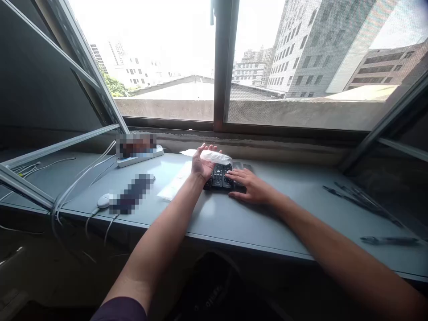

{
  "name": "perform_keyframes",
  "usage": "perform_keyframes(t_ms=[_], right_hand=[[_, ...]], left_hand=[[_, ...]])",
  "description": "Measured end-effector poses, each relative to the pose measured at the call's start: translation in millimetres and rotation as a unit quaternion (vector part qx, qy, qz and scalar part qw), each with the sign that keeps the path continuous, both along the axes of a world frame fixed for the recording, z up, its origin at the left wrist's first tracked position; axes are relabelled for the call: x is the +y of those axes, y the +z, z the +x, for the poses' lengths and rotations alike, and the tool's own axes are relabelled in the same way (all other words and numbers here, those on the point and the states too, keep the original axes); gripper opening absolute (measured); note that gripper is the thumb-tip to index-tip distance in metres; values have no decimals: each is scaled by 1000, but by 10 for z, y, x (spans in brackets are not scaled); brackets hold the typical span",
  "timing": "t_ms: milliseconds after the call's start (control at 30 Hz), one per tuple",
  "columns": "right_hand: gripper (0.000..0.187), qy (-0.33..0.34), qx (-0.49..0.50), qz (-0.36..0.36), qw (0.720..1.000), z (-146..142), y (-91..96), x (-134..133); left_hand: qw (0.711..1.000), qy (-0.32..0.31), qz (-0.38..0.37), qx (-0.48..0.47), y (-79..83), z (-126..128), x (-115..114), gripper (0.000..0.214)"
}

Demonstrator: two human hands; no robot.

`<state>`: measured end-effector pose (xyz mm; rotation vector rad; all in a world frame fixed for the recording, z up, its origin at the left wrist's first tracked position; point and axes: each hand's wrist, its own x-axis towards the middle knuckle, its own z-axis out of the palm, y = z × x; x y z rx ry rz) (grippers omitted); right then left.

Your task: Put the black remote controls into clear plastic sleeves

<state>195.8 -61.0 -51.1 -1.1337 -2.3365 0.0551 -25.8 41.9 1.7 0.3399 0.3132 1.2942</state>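
Note:
My left hand (203,166) is turned palm up above the table, its fingers curled around a white plastic packet (219,157). Just below the packet, several black remote controls (218,177) lie side by side on the table; my left hand and the packet partly cover them. My right hand (246,183) lies over the right side of the remotes, fingers stretched out and fingertips touching them. A flat white plastic bag (174,183) rests on the table to the left, partly behind my left forearm.
On the left of the grey table (287,223) are a white power strip (142,157), a round white charger (103,201), a blurred-out dark object (132,196) and loose cables (78,178). Dark pens (389,240) lie at right. Metal frames flank the window behind.

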Motion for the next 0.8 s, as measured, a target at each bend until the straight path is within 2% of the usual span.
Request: perform_keyframes(t_ms=[100,300,533,700,767,800], right_hand=[[64,3,5,-10,1000,44,-51,59],[46,20,1,27,999,20,34,40],[43,20,46,73,996,-64,128,-19],[42,-22,172,51,984,-124,213,-84],[45,-32,275,0,961,-147,218,-81],[46,-28,336,-34,941,-156,218,-72]], left_hand=[[1000,-8,-13,-10,-10,38,-17,27],[999,-7,-40,-10,-37,58,5,24],[997,-3,-71,-15,-44,25,41,27],[994,-13,-96,-43,-49,18,52,30],[993,-9,-109,-54,-40,19,51,31],[992,-8,-116,-58,-35,19,49,31]])
